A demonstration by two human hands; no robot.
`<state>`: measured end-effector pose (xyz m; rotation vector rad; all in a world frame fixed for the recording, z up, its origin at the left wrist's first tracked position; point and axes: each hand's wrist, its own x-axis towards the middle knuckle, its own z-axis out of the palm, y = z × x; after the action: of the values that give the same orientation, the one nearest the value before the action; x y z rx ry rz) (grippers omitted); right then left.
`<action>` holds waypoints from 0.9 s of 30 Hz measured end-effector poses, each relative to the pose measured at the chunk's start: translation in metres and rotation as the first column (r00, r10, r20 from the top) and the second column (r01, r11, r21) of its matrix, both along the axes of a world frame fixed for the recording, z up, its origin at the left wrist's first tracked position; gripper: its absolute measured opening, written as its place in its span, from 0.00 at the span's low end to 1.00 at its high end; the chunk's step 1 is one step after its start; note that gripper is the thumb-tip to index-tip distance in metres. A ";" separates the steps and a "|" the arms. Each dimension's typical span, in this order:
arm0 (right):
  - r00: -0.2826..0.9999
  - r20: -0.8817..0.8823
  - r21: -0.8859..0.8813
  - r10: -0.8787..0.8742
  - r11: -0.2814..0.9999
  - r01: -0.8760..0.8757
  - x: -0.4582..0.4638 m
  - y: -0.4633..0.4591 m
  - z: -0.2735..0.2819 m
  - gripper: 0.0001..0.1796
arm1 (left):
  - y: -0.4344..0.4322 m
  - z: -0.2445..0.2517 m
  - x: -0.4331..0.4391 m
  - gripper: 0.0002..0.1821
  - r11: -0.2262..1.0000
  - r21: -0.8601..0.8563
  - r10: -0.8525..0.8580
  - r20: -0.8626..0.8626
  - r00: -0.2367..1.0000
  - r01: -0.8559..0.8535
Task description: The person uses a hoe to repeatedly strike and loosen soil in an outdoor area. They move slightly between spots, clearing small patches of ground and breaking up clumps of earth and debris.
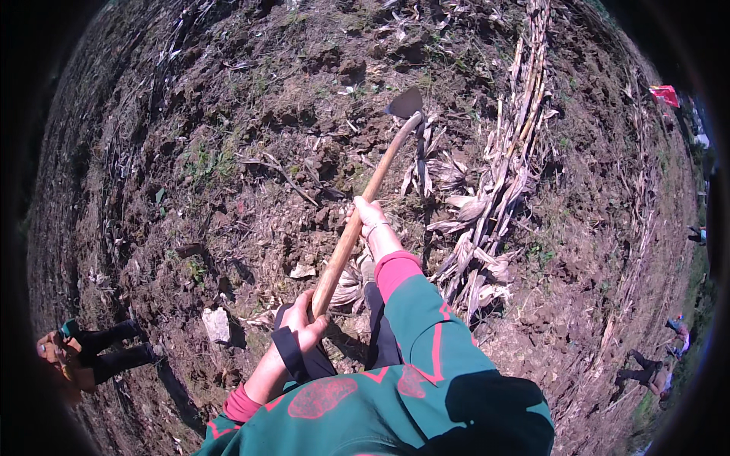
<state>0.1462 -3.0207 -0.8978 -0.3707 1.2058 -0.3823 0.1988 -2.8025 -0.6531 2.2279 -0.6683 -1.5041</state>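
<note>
A hoe with a long wooden handle (348, 239) slants up across the middle of the view. Its dark metal blade (406, 102) is at the far end, where the handle bends, and appears raised over the soil; the exact gap is hard to judge. My left hand (301, 325) grips the butt of the handle near my body. Farther up the shaft, my right hand (368, 216) is wrapped around it, arm stretched forward. A black band circles my left wrist. Dry corn husks (349, 285) lie on the ground by my feet, which are partly hidden.
Dry corn stalks (502, 188) lie in a row on my right. A pale stone (217, 325) sits on the broken soil to the left. One person (85, 353) stands at far left; other people (650, 370) are at far right. A red object (665, 95) shows at upper right.
</note>
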 end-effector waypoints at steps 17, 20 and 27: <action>0.966 -0.212 -0.002 0.146 0.989 -0.150 0.094 -0.135 -0.105 0.18 | -0.085 0.035 0.131 0.35 0.975 0.158 -0.168 0.052 0.984 0.158; 0.961 -0.249 -0.080 0.117 0.987 -0.141 0.105 -0.167 -0.169 0.17 | -0.111 0.024 0.177 0.35 0.953 0.269 -0.114 -0.097 0.989 0.136; 0.883 0.036 0.461 -0.467 0.792 0.400 0.148 -0.185 -0.179 0.11 | -0.069 -0.032 0.231 0.26 0.694 0.591 -0.656 0.285 0.699 0.410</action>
<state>0.2946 -3.2057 -1.0771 0.3415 1.1857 -0.5074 0.4301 -2.8714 -0.6851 3.0463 -1.3574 -1.4875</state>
